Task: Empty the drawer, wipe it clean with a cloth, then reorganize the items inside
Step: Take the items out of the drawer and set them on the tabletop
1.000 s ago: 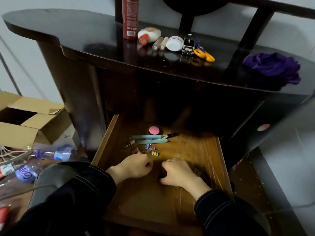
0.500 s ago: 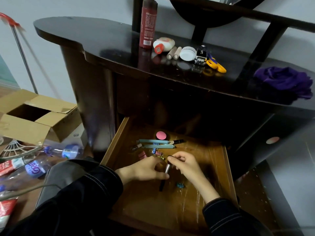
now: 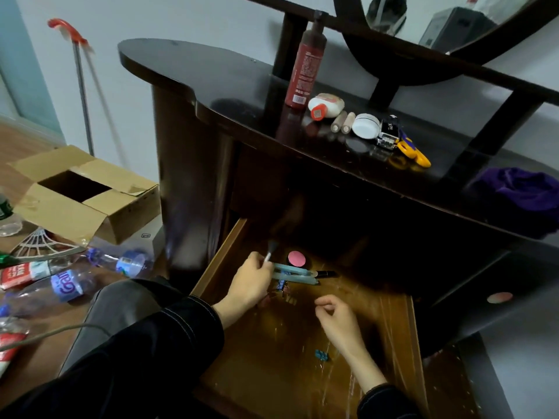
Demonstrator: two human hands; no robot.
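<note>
The wooden drawer (image 3: 402,343) stands pulled out under the dark dressing table (image 3: 230,86). Near its back lie two pale blue sticks (image 3: 298,275), a pink round disc (image 3: 296,258), a black pen (image 3: 326,273) and several small binder clips (image 3: 284,290). A lone blue clip (image 3: 321,355) sits nearer the front. My left hand (image 3: 249,281) is at the back left of the drawer, closed on a small makeup brush (image 3: 269,251) that points up and away. My right hand (image 3: 335,316) hovers mid-drawer with fingers loosely curled and nothing visible in it. A purple cloth (image 3: 520,189) lies on the tabletop at right.
On the tabletop stand a red bottle (image 3: 305,68), a white tube (image 3: 326,104), two beige sticks (image 3: 343,122), a white jar (image 3: 366,125), a stapler (image 3: 388,133) and yellow scissors (image 3: 413,152). An open cardboard box (image 3: 78,195) and plastic bottles (image 3: 69,285) lie on the floor at left.
My left hand has taken the brush from the middle of the drawer and moved it to the back left. My right hand let go and drew back. The camera swung left.
</note>
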